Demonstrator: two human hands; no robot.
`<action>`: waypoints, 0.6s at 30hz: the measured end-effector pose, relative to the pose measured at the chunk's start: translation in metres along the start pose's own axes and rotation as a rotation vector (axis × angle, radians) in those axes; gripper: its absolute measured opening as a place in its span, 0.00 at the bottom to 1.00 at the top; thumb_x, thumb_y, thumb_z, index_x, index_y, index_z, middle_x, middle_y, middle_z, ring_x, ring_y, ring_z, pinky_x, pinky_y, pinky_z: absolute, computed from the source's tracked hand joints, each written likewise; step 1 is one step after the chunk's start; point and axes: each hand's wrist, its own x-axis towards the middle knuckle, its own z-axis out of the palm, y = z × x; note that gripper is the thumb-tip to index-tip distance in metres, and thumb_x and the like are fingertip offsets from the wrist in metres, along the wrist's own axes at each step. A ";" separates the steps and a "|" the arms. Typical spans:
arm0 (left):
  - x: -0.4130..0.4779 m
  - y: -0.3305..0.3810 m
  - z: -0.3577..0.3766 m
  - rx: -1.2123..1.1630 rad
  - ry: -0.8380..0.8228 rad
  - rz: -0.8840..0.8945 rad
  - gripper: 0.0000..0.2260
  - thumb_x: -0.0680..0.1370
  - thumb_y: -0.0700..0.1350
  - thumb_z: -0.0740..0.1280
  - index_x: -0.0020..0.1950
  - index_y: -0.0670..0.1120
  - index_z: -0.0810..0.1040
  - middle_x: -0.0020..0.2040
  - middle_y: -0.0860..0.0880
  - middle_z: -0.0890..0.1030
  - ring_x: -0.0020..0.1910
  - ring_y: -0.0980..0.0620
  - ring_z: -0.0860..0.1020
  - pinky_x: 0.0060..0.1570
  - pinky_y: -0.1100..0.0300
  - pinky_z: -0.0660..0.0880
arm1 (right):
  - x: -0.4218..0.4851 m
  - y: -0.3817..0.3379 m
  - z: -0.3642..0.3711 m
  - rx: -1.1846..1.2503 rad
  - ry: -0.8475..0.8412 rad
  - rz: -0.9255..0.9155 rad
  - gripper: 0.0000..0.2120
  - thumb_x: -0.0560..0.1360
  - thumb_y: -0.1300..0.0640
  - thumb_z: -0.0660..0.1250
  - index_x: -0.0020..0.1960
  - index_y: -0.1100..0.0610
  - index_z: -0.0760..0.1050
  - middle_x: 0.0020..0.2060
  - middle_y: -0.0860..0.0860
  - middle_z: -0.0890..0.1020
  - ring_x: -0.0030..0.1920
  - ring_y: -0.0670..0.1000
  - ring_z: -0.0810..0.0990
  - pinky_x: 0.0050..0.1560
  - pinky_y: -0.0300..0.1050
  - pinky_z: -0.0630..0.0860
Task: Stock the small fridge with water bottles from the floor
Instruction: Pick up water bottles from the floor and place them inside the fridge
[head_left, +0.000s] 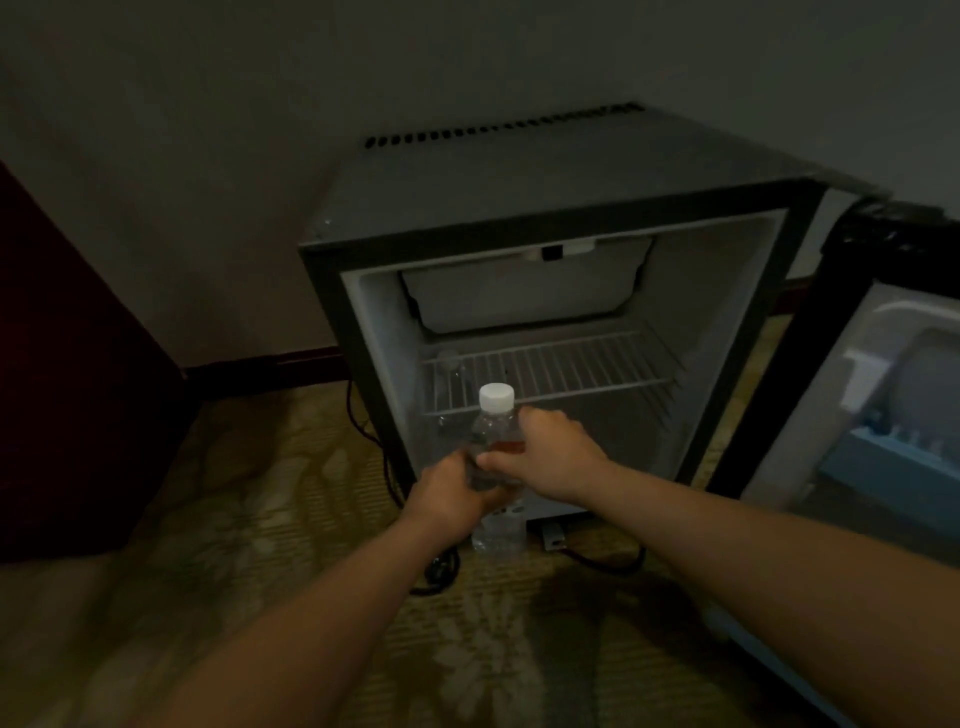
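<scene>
A clear water bottle (492, 427) with a white cap stands upright in front of the open small fridge (545, 332). My left hand (451, 492) grips its lower body from the left. From the right, my right hand (549, 453) grips it around the red label. The bottle's base shows below my hands, just above the carpet by the fridge's lower front edge. Inside the fridge a wire shelf (561, 371) spans the middle. Another clear bottle (450, 370) appears faintly at the shelf's left end.
The fridge door (883, 395) hangs open to the right with white and blue door racks. A black power cord (441, 569) lies on the patterned carpet by the fridge's base. A dark red cabinet (72, 389) stands at the left.
</scene>
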 end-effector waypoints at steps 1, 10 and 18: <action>0.007 -0.007 0.004 0.025 -0.013 -0.007 0.18 0.72 0.51 0.72 0.59 0.49 0.75 0.52 0.52 0.79 0.52 0.54 0.77 0.51 0.61 0.74 | 0.006 0.006 0.009 -0.017 -0.007 0.010 0.21 0.72 0.43 0.68 0.55 0.58 0.73 0.54 0.53 0.80 0.56 0.55 0.78 0.50 0.44 0.73; 0.050 -0.046 0.027 -0.068 -0.100 -0.179 0.15 0.77 0.44 0.66 0.62 0.41 0.74 0.61 0.38 0.78 0.61 0.41 0.76 0.56 0.57 0.73 | 0.051 0.037 0.068 -0.017 -0.055 0.055 0.24 0.72 0.47 0.69 0.63 0.55 0.68 0.59 0.54 0.79 0.59 0.55 0.77 0.58 0.51 0.76; 0.075 -0.076 0.034 -0.145 -0.121 -0.137 0.19 0.77 0.34 0.64 0.68 0.39 0.68 0.65 0.42 0.74 0.63 0.48 0.72 0.58 0.65 0.66 | 0.092 0.045 0.085 0.179 -0.120 0.169 0.23 0.76 0.49 0.64 0.68 0.56 0.66 0.63 0.59 0.75 0.62 0.60 0.75 0.62 0.49 0.72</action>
